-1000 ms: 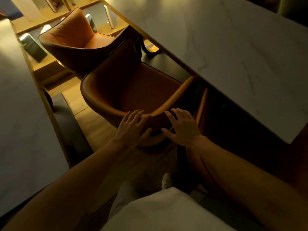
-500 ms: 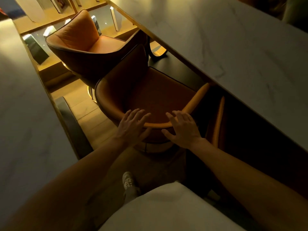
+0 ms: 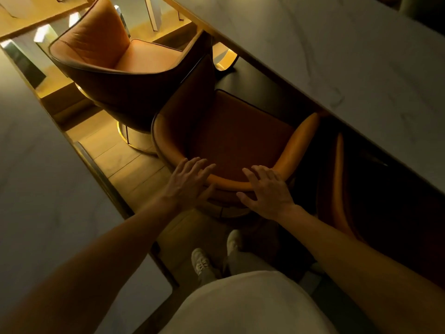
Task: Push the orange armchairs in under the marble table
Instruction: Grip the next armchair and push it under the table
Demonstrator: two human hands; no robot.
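An orange armchair [image 3: 236, 141] stands in front of me beside the marble table [image 3: 349, 56], whose edge runs diagonally on the right. My left hand [image 3: 187, 182] and my right hand [image 3: 267, 191] rest flat on the top rim of its curved back, fingers spread, not clasped around it. The chair's right arm reaches to the table's edge. A second orange armchair [image 3: 115, 49] stands farther back, turned partly away from the table. A third chair's orange rim [image 3: 339, 169] shows in the dark under the table on the right.
Another marble surface [image 3: 36, 189] runs along the left, leaving a narrow wooden-floored aisle [image 3: 125, 160]. My feet in pale shoes [image 3: 202, 261] stand just behind the near chair. Metal table legs [image 3: 151, 13] show at the far end.
The near armchair has slid and turned toward the table, its right arm now reaching the table edge. Both hands stay on the back rim. My view has shifted forward.
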